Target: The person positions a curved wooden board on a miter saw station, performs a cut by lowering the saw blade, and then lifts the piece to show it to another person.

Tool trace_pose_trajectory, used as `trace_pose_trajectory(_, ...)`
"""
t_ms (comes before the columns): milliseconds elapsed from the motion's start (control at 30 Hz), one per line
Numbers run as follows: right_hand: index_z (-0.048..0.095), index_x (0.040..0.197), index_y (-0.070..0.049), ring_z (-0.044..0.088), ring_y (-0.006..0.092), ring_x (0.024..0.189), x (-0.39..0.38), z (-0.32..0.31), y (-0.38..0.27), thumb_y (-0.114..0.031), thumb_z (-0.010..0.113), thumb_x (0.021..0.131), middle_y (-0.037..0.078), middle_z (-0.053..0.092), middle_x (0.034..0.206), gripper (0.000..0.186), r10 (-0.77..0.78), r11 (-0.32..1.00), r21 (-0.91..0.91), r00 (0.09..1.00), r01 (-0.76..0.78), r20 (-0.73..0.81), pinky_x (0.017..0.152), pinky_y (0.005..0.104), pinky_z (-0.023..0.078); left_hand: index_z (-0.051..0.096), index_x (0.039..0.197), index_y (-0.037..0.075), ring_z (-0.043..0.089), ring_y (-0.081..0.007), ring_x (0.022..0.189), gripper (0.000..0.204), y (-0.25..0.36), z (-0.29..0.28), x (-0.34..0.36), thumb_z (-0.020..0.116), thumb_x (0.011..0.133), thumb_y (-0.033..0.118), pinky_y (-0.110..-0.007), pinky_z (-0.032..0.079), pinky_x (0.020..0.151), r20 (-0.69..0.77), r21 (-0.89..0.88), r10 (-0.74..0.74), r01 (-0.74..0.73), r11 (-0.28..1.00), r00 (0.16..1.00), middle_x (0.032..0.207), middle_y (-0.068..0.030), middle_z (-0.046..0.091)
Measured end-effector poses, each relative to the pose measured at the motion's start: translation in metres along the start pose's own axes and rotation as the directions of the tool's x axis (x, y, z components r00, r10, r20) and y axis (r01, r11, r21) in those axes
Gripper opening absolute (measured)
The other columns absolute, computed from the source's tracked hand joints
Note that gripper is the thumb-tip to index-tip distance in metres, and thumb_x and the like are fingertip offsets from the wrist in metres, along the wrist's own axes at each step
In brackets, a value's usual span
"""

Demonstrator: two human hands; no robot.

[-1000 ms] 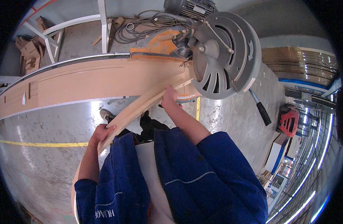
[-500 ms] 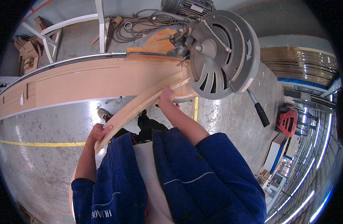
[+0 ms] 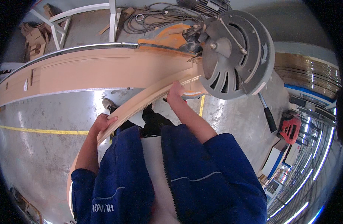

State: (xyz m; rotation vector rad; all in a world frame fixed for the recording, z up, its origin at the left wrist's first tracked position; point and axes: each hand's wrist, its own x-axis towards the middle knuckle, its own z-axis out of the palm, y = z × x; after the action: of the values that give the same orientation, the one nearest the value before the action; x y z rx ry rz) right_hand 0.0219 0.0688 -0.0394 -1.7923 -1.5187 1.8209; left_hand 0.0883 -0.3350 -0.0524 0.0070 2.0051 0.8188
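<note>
A long pale wooden moulding (image 3: 136,104) runs aslant from beside my left side up toward the mitre saw (image 3: 231,56). My left hand (image 3: 104,123) grips it, thumb on top and fingers hidden beneath. Farther along, my right hand (image 3: 176,91) is closed round its near edge, close to the saw. The far end of the moulding lies on the saw table beside the grey round blade guard; the blade itself is hidden. A black handle (image 3: 269,118) sticks out at the guard's right. Behind the moulding stretches a long board-topped bench (image 3: 85,69).
A small white bottle (image 3: 25,85) stands on the bench's left part. Coiled cables (image 3: 149,24) and a motor (image 3: 207,5) lie behind the saw, near a white metal frame (image 3: 112,22). A yellow line (image 3: 44,130) crosses the floor. A red machine (image 3: 290,128) stands at right.
The whole scene has shifted slightly to the right in view as my head turned. Both hands keep their hold on the moulding, whose far end remains by the saw.
</note>
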Motion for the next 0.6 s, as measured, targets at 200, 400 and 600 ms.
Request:
trace_pose_trajectory(200, 0.065, 0.108, 0.005, 0.065, 0.0293, 0.089, 0.005, 0.001, 0.005, -0.017, 0.06, 0.085, 0.017, 0.067, 0.104, 0.032, -0.011, 0.991, 0.13, 0.999, 0.006, 0.042, 0.079, 0.0435, 0.052, 0.075, 0.088, -0.008, 0.071, -0.0323, 0.075, 0.089, 0.001, -0.004, 0.0, 0.064, 0.076, 0.079, -0.044, 0.055, 0.074, 0.04, 0.028, -0.031, 0.03, 0.999, 0.999, 0.076, -0.0237, 0.072)
trace_pose_trajectory(400, 0.063, 0.113, 0.004, 0.065, 0.0308, 0.092, 0.009, 0.001, 0.008, -0.017, 0.061, 0.084, 0.016, 0.065, 0.106, 0.036, 0.007, 0.992, 0.127, 1.0, -0.008, 0.005, 0.08, 0.0453, 0.053, 0.075, 0.087, -0.007, 0.072, -0.0337, 0.078, 0.088, 0.004, -0.004, -0.001, 0.063, 0.078, 0.079, -0.044, 0.055, 0.078, 0.049, 0.005, -0.053, 0.053, 0.999, 0.997, 0.079, -0.025, 0.072)
trace_pose_trajectory(600, 0.062, 0.113, 0.006, 0.064, 0.0312, 0.092, 0.018, 0.0, 0.014, -0.017, 0.06, 0.082, 0.016, 0.064, 0.104, 0.038, 0.01, 0.997, 0.076, 1.0, -0.01, 0.002, 0.081, 0.0454, 0.052, 0.074, 0.089, -0.009, 0.072, -0.0358, 0.078, 0.09, 0.001, -0.003, 0.003, 0.064, 0.077, 0.079, -0.045, 0.055, 0.079, 0.023, 0.084, -0.056, 0.054, 0.995, 0.998, 0.079, -0.0269, 0.071)
